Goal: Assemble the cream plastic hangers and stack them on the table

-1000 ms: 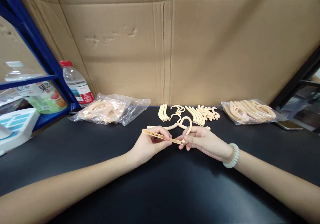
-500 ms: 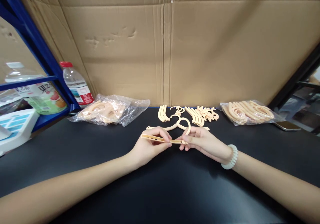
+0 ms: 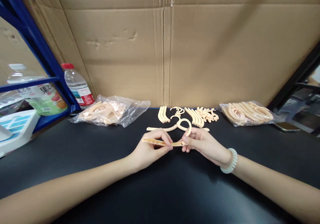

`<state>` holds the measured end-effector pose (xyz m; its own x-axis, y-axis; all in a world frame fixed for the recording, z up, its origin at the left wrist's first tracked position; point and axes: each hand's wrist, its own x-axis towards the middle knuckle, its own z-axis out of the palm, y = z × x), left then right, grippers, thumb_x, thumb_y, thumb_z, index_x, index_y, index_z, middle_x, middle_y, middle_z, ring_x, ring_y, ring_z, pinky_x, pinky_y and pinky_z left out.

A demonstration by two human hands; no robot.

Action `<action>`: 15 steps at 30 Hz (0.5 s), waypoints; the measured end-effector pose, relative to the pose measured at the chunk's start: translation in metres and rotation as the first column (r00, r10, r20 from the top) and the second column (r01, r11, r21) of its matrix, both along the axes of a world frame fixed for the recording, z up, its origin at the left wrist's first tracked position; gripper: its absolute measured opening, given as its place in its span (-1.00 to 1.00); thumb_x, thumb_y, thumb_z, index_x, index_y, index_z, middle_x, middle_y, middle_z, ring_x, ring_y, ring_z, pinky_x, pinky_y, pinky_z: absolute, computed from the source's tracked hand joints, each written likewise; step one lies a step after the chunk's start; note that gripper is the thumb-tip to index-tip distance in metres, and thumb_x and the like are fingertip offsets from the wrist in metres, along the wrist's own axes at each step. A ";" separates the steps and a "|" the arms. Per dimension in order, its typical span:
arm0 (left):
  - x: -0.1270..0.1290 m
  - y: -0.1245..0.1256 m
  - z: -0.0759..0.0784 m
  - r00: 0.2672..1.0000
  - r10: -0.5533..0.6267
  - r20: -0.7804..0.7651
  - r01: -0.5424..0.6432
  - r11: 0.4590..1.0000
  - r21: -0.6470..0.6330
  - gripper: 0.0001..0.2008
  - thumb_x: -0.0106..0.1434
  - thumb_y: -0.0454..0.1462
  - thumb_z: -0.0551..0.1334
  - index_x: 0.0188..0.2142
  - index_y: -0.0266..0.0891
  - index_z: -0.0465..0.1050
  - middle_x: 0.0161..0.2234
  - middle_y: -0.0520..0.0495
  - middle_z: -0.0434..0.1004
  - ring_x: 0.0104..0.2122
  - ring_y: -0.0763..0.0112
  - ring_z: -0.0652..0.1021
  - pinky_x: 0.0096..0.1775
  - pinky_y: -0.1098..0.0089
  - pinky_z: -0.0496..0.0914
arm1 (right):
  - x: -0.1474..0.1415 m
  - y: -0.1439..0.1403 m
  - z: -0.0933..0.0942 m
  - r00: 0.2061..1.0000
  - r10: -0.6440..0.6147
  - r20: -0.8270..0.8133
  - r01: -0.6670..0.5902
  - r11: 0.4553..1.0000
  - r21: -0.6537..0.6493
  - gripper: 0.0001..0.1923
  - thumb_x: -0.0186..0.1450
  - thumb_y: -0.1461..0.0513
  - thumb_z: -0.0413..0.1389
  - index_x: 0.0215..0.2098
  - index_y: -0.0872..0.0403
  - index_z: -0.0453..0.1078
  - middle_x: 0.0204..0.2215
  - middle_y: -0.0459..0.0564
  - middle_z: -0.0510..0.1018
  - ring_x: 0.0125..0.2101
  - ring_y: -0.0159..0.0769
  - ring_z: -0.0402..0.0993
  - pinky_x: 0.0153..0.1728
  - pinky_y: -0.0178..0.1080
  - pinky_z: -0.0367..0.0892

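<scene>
Here, at the middle of the frame, the left hand pinches a beige plastic hanger arm between thumb and fingers, while the right hand grips the arm's other end, fingers curled closed. Both hover just above the black table. Just behind them lies an assembled hanger, with loose hanger parts beyond it against the cardboard wall.
</scene>
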<state>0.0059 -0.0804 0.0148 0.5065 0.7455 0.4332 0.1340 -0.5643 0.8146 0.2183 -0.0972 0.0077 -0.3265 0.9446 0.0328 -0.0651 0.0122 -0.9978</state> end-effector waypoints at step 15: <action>0.003 0.001 -0.001 0.992 0.074 0.101 -0.036 0.941 -0.337 -0.77 0.04 -0.26 0.38 -0.43 -0.28 0.34 -0.50 0.06 0.42 -0.47 0.49 0.44 -0.39 0.45 0.34 | -0.005 -0.003 -0.001 0.998 -0.061 0.008 0.060 0.997 0.049 -0.63 0.07 0.02 0.32 -0.45 0.10 0.33 -0.58 -0.13 0.46 -0.54 -0.41 0.40 -0.47 -0.31 0.31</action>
<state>0.0086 -0.0797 0.0142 0.4243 0.8820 0.2051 0.0556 -0.2514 0.9663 0.2131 -0.1002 0.0071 -0.2692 0.9600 0.0763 -0.0531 0.0644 -0.9965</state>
